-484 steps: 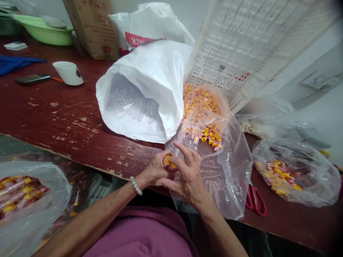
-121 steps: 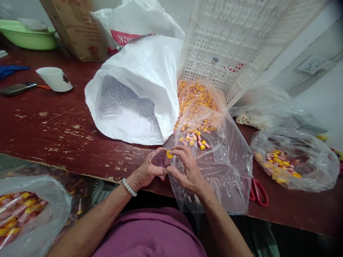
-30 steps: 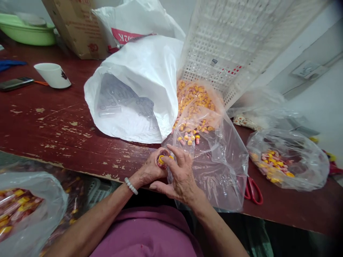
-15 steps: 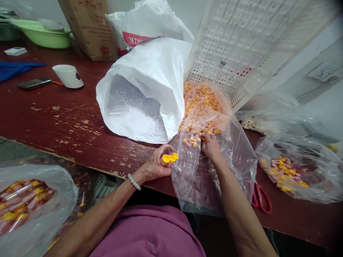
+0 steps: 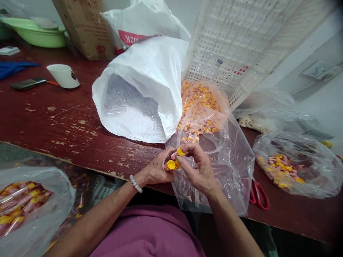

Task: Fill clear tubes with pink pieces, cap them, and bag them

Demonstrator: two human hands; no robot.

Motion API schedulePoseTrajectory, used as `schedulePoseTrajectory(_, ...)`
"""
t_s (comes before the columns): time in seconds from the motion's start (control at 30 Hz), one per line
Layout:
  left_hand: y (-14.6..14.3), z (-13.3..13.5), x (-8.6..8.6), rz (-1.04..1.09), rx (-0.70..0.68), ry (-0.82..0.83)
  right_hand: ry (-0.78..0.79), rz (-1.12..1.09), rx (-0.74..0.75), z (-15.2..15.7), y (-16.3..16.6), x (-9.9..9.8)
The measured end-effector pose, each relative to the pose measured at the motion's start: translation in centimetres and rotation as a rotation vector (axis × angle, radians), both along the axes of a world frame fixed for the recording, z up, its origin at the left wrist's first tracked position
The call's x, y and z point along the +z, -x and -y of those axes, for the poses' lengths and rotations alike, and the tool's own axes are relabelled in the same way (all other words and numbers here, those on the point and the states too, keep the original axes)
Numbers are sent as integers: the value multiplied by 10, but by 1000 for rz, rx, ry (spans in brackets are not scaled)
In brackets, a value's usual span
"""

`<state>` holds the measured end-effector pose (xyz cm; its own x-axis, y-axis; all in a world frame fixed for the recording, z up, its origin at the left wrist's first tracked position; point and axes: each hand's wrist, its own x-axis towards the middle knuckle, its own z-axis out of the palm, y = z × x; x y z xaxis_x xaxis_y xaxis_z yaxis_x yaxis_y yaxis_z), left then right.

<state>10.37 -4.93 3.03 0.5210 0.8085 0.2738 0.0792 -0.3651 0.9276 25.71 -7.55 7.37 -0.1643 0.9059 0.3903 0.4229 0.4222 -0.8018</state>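
My left hand point(image 5: 155, 168), a pale bead bracelet on its wrist, is closed around several small tubes with yellow ends point(image 5: 170, 165), which point up and toward me. Pinched between the thumb and fingers of my right hand point(image 5: 198, 167) is a yellow cap point(image 5: 181, 151) with a pink patterned piece below it. The two hands meet, and this cap is right at the tubes; whether it is seated in one I cannot tell. Behind my right hand, a clear plastic bag point(image 5: 230, 160) spills many yellow-and-pink caps point(image 5: 200, 96).
A white sack point(image 5: 144, 64) lies open with clear empty tubes point(image 5: 116, 111) inside. A white perforated crate point(image 5: 241, 43) leans behind the caps. Red-handled scissors point(image 5: 259, 196) and another bag of capped pieces point(image 5: 297, 167) are at right; a bag of filled tubes point(image 5: 24, 203) is lower left.
My right hand has come back from the pile of caps to my left hand, bringing a yellow cap. My left hand keeps its hold on the tubes. The view has shifted slightly.
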Motion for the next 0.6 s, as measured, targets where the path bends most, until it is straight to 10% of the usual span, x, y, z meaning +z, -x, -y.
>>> schedulePoseTrajectory(0.47,5,-2,-12,41,34,68,-170,356,130,6,-2,-15)
schedulePoseTrajectory(0.6,13,-9,-12,19,80,151,-131,151,-239,-34,-40,-27)
